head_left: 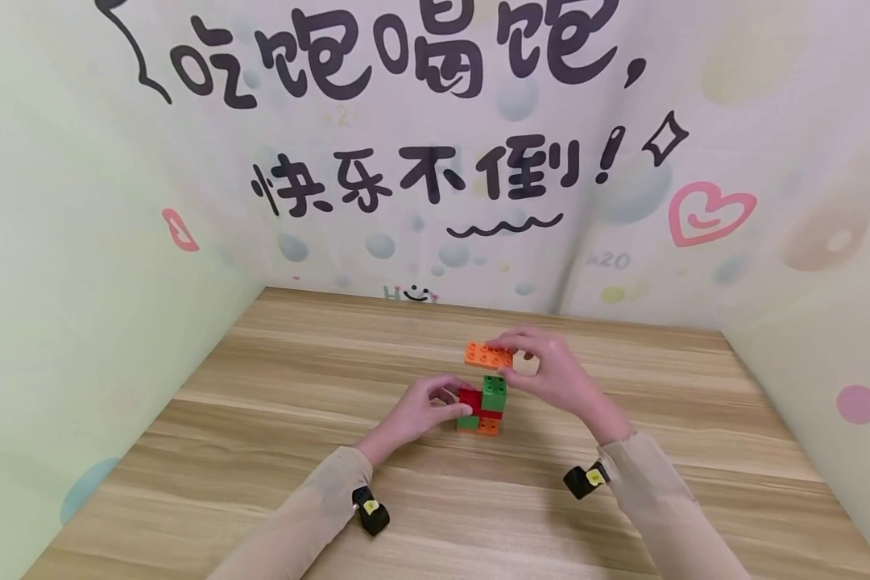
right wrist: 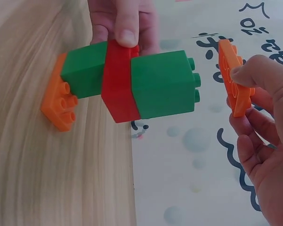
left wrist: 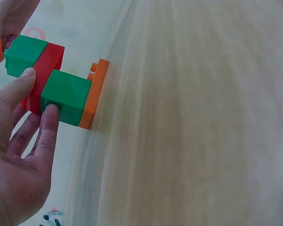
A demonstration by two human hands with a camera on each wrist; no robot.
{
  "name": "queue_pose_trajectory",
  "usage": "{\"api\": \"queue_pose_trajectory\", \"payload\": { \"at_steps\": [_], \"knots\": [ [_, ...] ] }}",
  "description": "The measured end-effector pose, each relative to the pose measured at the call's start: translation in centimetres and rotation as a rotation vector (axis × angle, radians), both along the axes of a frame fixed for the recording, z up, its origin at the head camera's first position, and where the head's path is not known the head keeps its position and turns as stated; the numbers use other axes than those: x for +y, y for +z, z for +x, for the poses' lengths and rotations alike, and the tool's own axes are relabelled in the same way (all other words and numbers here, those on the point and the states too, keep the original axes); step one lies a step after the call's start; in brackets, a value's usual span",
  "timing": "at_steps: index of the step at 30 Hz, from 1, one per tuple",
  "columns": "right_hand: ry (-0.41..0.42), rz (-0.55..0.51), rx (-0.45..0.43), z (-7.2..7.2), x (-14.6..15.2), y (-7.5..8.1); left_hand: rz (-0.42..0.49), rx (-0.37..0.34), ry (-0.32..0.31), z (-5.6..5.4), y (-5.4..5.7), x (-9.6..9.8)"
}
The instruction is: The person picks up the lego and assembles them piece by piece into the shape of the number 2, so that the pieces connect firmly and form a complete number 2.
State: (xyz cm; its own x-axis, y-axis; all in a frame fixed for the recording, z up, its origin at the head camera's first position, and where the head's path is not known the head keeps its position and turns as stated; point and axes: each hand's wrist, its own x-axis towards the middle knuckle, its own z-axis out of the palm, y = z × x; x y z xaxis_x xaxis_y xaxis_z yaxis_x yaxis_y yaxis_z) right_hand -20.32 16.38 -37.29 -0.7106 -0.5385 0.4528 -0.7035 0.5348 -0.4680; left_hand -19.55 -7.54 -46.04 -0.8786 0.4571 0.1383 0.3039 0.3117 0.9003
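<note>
A stack of toy building bricks stands on the table, stepped in shape. Its base is a thin orange brick (right wrist: 54,101), topped at one side by a green block (left wrist: 68,96). Above that lies a flat red brick (right wrist: 118,89), and a second green block (head_left: 494,396) forms the top, studs bare. My left hand (head_left: 422,412) grips the stack from the left, thumb on the red brick and a finger touching the lower green block. Over the top, my right hand (head_left: 551,372) pinches another thin orange brick (head_left: 480,354) by its right end, apart from the stack.
The wood-grain table (head_left: 275,483) reaches back to a printed white cloth wall (head_left: 420,266) with black lettering. Cloth walls also rise at left and right. A small black camera (head_left: 371,512) is strapped to the left wrist, another black camera (head_left: 582,481) to the right.
</note>
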Motion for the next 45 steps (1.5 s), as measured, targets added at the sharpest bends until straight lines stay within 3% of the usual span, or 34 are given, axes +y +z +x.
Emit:
{"api": "queue_pose_trajectory", "payload": {
  "at_steps": [6, 10, 18, 45],
  "knots": [
    [-0.001, 0.004, -0.021, 0.3, 0.0, -0.5, 0.024, 0.006, -0.017, 1.5, 2.3, -0.1],
    [0.006, 0.001, -0.029, 0.6, -0.1, -0.6, 0.033, 0.008, -0.012, 1.8, 2.7, -0.2],
    [-0.001, 0.013, -0.053, 0.9, -0.1, -1.1, 0.012, 0.015, -0.003, 0.0, -0.2, -0.2],
    [0.032, -0.011, -0.076, 1.6, -0.1, -2.4, 0.019, 0.002, 0.032, 0.0, -0.3, 0.0]
  ]
}}
